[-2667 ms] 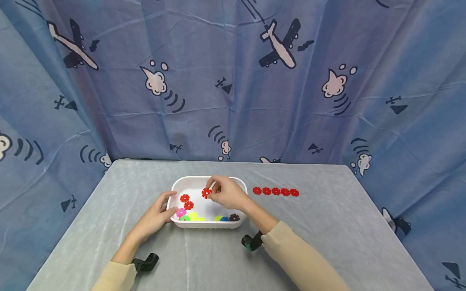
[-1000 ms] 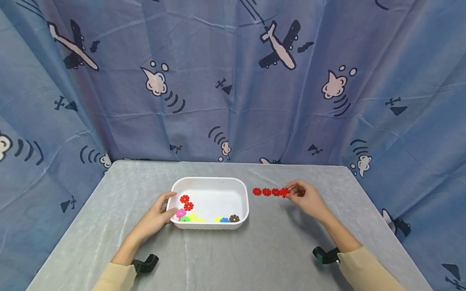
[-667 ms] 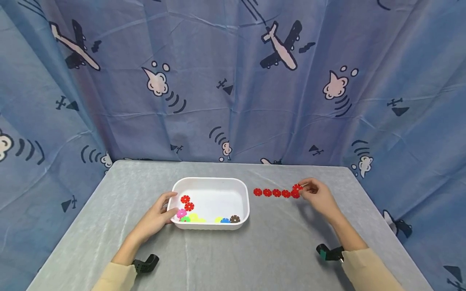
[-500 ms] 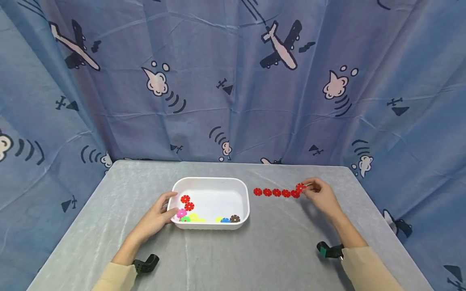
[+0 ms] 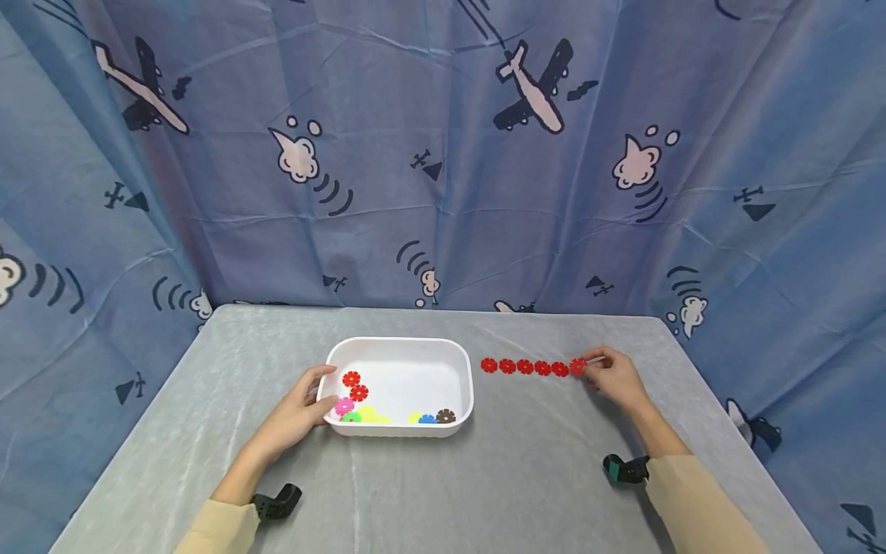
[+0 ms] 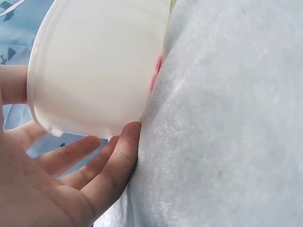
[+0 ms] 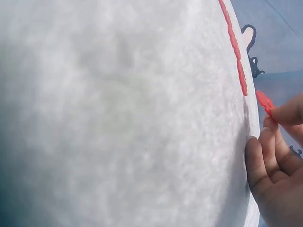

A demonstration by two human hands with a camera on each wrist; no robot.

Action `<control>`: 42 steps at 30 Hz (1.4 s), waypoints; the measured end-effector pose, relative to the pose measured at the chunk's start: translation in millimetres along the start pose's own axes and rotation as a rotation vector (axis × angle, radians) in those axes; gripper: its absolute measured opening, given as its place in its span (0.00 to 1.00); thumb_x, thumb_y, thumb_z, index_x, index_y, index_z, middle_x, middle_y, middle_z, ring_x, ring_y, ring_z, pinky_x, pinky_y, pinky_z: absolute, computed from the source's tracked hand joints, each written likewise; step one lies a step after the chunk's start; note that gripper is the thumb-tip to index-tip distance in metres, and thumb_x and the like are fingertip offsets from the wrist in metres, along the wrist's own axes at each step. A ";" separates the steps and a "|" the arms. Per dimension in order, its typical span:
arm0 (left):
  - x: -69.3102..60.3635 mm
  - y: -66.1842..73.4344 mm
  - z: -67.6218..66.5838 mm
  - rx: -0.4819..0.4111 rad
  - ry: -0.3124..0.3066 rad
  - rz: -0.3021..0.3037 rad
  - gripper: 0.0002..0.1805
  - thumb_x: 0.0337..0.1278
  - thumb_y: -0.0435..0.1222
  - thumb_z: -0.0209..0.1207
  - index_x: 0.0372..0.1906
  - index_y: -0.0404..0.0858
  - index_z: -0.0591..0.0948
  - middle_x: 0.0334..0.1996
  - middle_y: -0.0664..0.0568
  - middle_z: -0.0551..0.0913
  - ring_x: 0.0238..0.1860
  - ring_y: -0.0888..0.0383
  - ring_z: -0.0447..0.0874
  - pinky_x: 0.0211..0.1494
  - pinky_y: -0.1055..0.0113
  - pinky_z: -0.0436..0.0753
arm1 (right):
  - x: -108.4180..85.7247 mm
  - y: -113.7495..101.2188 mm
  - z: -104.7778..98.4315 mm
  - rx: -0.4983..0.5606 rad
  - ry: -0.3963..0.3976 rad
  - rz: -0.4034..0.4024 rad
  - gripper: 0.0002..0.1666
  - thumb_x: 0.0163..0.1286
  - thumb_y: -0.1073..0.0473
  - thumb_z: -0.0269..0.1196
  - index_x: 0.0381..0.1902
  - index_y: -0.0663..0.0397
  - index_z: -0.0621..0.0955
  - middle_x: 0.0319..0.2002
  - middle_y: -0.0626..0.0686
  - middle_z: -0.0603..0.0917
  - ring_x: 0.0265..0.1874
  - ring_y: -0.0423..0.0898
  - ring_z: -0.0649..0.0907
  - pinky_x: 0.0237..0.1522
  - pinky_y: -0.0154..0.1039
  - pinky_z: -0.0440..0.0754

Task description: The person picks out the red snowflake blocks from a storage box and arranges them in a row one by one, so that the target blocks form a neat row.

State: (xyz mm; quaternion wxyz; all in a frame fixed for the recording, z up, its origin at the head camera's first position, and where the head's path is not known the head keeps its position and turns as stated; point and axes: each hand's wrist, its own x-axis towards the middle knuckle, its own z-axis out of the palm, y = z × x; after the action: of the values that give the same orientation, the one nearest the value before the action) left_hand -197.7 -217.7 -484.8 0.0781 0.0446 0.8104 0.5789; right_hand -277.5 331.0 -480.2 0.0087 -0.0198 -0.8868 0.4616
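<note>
Red disc (image 5: 578, 367) is hanging off the tip of the right hand (image 5: 616, 381), lying to the left of that grip. Thumb and finger are pinching it by its right edge, parted only by its thickness; the lower fingers (image 7: 255, 158) are curling beneath, apparently resting at the table (image 5: 429, 492).

Relation worth noting: disc to row (image 5: 524, 368). Five red discs are lying on the table in a line running left to right, and the held one is sitting off the right-hand end. From the head view it is seeming almost to touch the last disc; the right wrist view is showing a gap, with the disc raised and tilting out of the row's plane. Being round, it is offering no long axis; the row's line is giving the direction. My judgement: height and tilt are mattering more here than sideways reach.

Right hand is by far the nearer. Left hand (image 5: 296, 412) is gripping the tray (image 5: 401, 432) at its left end, fingers bearing on the outer wall, well apart from the row. Inside, two loose red discs (image 5: 358, 393) are lying near its thumb, while other colours (image 5: 446, 415) are lining the near wall.
</note>
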 end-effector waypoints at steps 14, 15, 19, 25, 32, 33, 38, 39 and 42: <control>-0.3 1.3 1.1 0.001 -0.003 0.002 0.31 0.72 0.36 0.59 0.75 0.40 0.62 0.75 0.31 0.58 0.65 0.39 0.73 0.46 0.64 0.84 | 5.6 -0.6 2.1 -0.096 0.002 0.078 0.17 0.67 0.65 0.57 0.52 0.69 0.78 0.33 0.55 0.84 0.29 0.45 0.80 0.30 0.39 0.78; -0.3 1.3 1.2 0.002 -0.002 0.001 0.31 0.73 0.36 0.59 0.75 0.40 0.62 0.75 0.31 0.58 0.65 0.39 0.73 0.46 0.64 0.84 | 5.3 -1.3 1.7 -0.101 -0.001 0.082 0.17 0.67 0.65 0.57 0.52 0.69 0.78 0.33 0.56 0.84 0.28 0.45 0.80 0.30 0.39 0.77; -0.5 1.7 1.5 0.008 0.000 -0.001 0.31 0.73 0.35 0.58 0.75 0.40 0.62 0.75 0.31 0.58 0.66 0.39 0.72 0.46 0.64 0.84 | 3.1 -4.5 -1.0 -0.146 -0.024 0.081 0.16 0.68 0.65 0.58 0.51 0.69 0.78 0.35 0.57 0.83 0.29 0.47 0.80 0.30 0.41 0.77; -1.2 2.6 1.1 0.010 0.000 -0.006 0.31 0.73 0.36 0.58 0.75 0.40 0.62 0.75 0.31 0.58 0.67 0.38 0.72 0.47 0.61 0.84 | 1.0 -7.9 -6.3 -0.259 -0.029 0.030 0.15 0.70 0.63 0.59 0.50 0.69 0.79 0.37 0.61 0.83 0.30 0.49 0.80 0.30 0.41 0.76; -1.2 3.1 0.0 0.008 -0.005 -0.010 0.31 0.73 0.35 0.58 0.75 0.40 0.62 0.75 0.31 0.58 0.66 0.38 0.72 0.48 0.62 0.84 | 1.4 -19.2 -11.1 -0.289 0.001 -0.072 0.15 0.73 0.61 0.59 0.50 0.69 0.81 0.41 0.64 0.83 0.34 0.52 0.81 0.33 0.43 0.78; -1.0 3.2 0.0 0.005 -0.005 -0.013 0.31 0.73 0.35 0.58 0.75 0.40 0.62 0.75 0.32 0.58 0.66 0.39 0.72 0.48 0.63 0.84 | 0.9 -22.7 -11.5 -0.287 0.011 -0.087 0.15 0.73 0.61 0.59 0.50 0.68 0.81 0.41 0.64 0.83 0.35 0.53 0.80 0.33 0.43 0.77; 0.2 2.8 0.1 0.002 -0.004 -0.024 0.30 0.73 0.35 0.58 0.75 0.41 0.62 0.75 0.33 0.58 0.68 0.38 0.70 0.49 0.64 0.84 | -5.7 -47.0 -10.3 -0.264 0.059 -0.150 0.15 0.75 0.59 0.59 0.50 0.66 0.82 0.41 0.62 0.83 0.35 0.53 0.79 0.35 0.43 0.77; 0.1 3.1 0.1 0.002 -0.004 -0.025 0.31 0.73 0.35 0.58 0.75 0.41 0.62 0.75 0.33 0.58 0.68 0.38 0.70 0.49 0.64 0.84 | -7.6 -52.4 -9.6 -0.258 0.065 -0.159 0.16 0.76 0.58 0.58 0.50 0.66 0.82 0.40 0.61 0.83 0.35 0.53 0.79 0.34 0.43 0.76; -0.1 2.8 -0.2 0.011 -0.008 -0.017 0.31 0.73 0.35 0.57 0.75 0.40 0.61 0.75 0.32 0.57 0.68 0.37 0.70 0.50 0.64 0.83 | -12.6 -68.3 -5.3 -0.237 0.084 -0.186 0.15 0.76 0.57 0.58 0.49 0.64 0.83 0.39 0.60 0.83 0.36 0.53 0.79 0.34 0.42 0.77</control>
State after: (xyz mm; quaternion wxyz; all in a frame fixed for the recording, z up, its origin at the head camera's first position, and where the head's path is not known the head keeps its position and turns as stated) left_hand -197.7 -217.1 -482.0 0.0858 0.0407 0.8137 0.5735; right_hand -266.6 295.7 -421.2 0.0862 0.0422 -0.9319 0.3499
